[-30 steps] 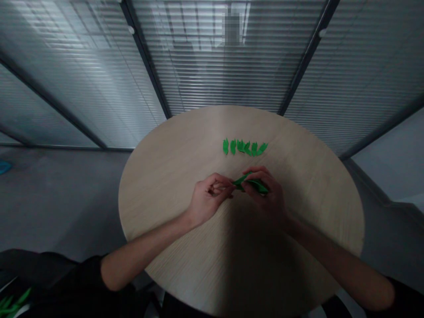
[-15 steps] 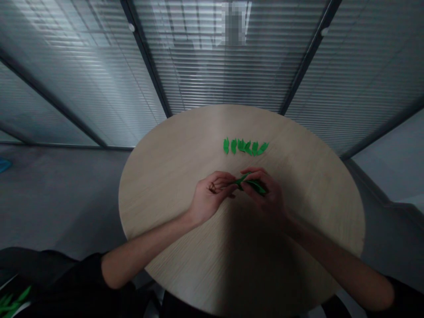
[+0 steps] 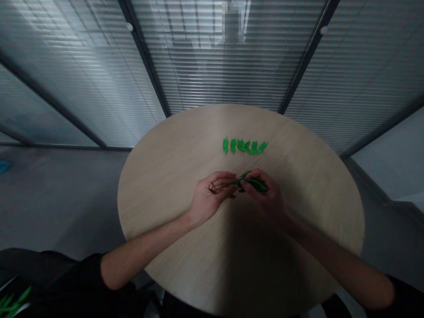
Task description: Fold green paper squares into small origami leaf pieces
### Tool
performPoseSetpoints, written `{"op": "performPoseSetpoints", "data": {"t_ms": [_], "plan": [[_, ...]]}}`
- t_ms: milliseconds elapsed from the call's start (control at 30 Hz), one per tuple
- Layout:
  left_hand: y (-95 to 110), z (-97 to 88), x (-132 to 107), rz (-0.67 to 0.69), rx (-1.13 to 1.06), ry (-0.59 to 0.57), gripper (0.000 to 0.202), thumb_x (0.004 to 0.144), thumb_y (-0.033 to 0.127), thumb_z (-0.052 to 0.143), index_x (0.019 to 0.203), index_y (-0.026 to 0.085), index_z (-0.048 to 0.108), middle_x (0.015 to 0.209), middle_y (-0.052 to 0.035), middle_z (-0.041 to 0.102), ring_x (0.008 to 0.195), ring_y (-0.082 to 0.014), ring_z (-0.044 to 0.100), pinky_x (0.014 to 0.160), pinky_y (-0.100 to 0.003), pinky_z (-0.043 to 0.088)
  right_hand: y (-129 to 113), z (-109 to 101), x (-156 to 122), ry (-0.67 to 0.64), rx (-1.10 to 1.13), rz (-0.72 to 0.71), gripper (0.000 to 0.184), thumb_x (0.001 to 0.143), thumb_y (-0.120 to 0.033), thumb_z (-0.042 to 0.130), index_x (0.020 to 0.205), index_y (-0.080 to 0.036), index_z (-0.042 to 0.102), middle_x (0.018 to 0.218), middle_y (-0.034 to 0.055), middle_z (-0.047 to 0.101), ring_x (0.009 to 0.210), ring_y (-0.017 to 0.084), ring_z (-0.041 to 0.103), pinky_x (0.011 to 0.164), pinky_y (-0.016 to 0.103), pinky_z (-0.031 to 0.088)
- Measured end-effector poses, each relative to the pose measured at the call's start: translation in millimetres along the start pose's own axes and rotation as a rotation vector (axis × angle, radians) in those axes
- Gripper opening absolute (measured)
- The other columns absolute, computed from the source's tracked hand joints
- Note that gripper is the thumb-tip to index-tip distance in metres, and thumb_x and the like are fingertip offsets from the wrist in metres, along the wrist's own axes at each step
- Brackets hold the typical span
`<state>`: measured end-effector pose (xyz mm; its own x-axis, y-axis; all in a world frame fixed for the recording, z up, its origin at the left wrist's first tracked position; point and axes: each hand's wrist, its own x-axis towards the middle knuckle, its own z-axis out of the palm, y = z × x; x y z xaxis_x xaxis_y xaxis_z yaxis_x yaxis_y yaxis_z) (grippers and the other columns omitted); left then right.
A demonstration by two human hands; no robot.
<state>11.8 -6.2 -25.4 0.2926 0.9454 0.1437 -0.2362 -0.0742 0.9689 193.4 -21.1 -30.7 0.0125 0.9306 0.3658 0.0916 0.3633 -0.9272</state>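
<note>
Over the middle of a round wooden table [image 3: 172,150], my two hands meet at a green leafy piece [image 3: 257,183], which looks like an artificial leaf sprig. The thumb and fingers of my left hand [image 3: 212,194] pinch its narrow left end. Around its broader leaves, my right hand [image 3: 268,192] closes with thumb and fingertips, hiding part of them. Beyond the hands lies a row of several small green leaf-shaped pieces [image 3: 233,145], some touching or overlapping at the centre and right.
Glass partitions with blinds [image 3: 218,75] stand right behind the table's far edge. At the bottom left, more green leaves [image 3: 15,302] show beside a dark sleeve. A blue object [image 3: 4,165] lies on the grey floor at far left.
My right hand's fingers have shifted slightly on the green sprig, its index finger drawing back. My left hand keeps its pinch, and the row of leaf pieces is unchanged.
</note>
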Motion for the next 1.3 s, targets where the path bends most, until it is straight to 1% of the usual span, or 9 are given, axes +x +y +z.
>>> {"op": "performPoseSetpoints", "data": {"t_ms": [133,333,633,800,933,1133,1300], "plan": [[0.7,-0.9,0.6,-0.011,0.004,-0.002,0.033,0.081,0.032,0.087,0.106,0.016,0.073,0.09,-0.0059,0.083,0.077,-0.0184,0.08,0.063,-0.025,0.067,-2.4,0.2,-0.5,0.01,-0.012,0.004,0.019,0.092,-0.037,0.074,0.088,-0.023,0.063,0.079,0.0001,0.071,0.067,0.016,0.072,0.06,0.028,0.058],[-0.6,-2.2,1.5,-0.021,0.008,-0.005,0.035,0.082,0.034,0.086,0.11,0.015,0.074,0.093,-0.0074,0.083,0.079,-0.0204,0.08,0.064,-0.028,0.069,-4.8,-0.5,-0.5,0.028,-0.031,0.044,0.019,0.091,-0.036,0.076,0.088,-0.023,0.063,0.076,-0.0001,0.072,0.066,0.016,0.071,0.06,0.028,0.057],[-0.2,-1.9,1.6,-0.03,-0.005,-0.027,0.042,0.082,0.034,0.086,0.116,0.013,0.073,0.098,-0.0096,0.084,0.085,-0.0226,0.081,0.064,-0.027,0.068,-4.9,-0.8,-0.5,0.05,-0.025,0.062,0.018,0.089,-0.034,0.076,0.087,-0.022,0.062,0.076,-0.0003,0.071,0.066,0.016,0.069,0.06,0.028,0.054],[0.5,-1.2,1.6,-0.051,-0.017,-0.006,0.041,0.081,0.034,0.087,0.113,0.013,0.074,0.097,-0.0093,0.084,0.084,-0.0217,0.081,0.064,-0.027,0.068,-3.9,-1.1,0.0,0.037,-0.036,0.072,0.02,0.089,-0.037,0.076,0.087,-0.022,0.062,0.078,0.0002,0.07,0.068,0.016,0.069,0.063,0.029,0.054],[0.8,-1.5,2.3,-0.055,-0.023,0.011,0.037,0.081,0.033,0.086,0.11,0.013,0.074,0.096,-0.0087,0.084,0.083,-0.0211,0.08,0.063,-0.027,0.068,-3.4,-2.0,0.0,0.04,-0.06,0.088,0.021,0.089,-0.039,0.076,0.087,-0.022,0.063,0.08,0.0011,0.07,0.066,0.016,0.068,0.06,0.029,0.052],[0.7,-1.2,2.6,-0.052,-0.023,0.023,0.037,0.081,0.032,0.086,0.11,0.013,0.074,0.096,-0.0083,0.083,0.082,-0.02,0.08,0.062,-0.025,0.067,-6.1,-2.1,1.4,0.027,-0.021,0.084,0.025,0.09,-0.043,0.074,0.086,-0.022,0.063,0.074,0.0005,0.07,0.064,0.016,0.068,0.059,0.028,0.052],[0.6,0.1,2.0,-0.053,-0.029,0.012,0.037,0.081,0.032,0.086,0.11,0.014,0.073,0.095,-0.0075,0.083,0.082,-0.0194,0.08,0.063,-0.025,0.067,-6.6,-0.5,2.0,0.057,-0.032,0.065,0.025,0.089,-0.042,0.076,0.084,-0.022,0.062,0.073,0.0006,0.071,0.063,0.016,0.067,0.059,0.027,0.052]]}}
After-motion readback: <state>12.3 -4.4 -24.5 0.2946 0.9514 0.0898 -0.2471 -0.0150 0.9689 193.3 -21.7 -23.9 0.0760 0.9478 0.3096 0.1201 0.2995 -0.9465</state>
